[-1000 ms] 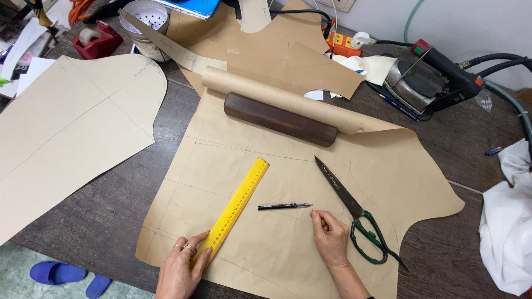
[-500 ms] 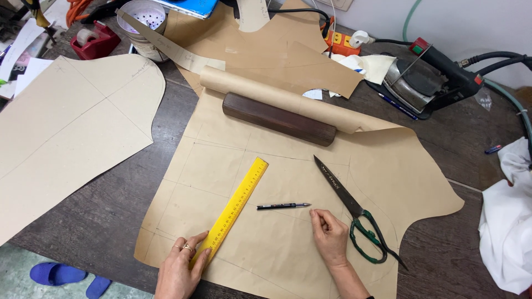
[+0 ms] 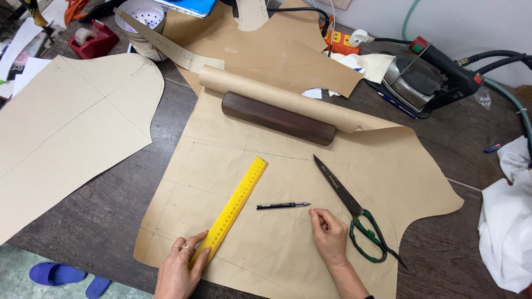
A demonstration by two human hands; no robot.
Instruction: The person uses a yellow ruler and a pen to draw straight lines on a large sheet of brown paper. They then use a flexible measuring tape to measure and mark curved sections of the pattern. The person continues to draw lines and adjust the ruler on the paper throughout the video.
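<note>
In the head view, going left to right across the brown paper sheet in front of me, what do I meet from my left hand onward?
Left hand on the near end of the yellow ruler → black pen → right hand resting on the paper → green-handled scissors.

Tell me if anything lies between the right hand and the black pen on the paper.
Nothing visible does. The right hand rests on the brown pattern paper just below the tip end of the black pen, with only bare paper between them. The scissors lie off to the right.
</note>
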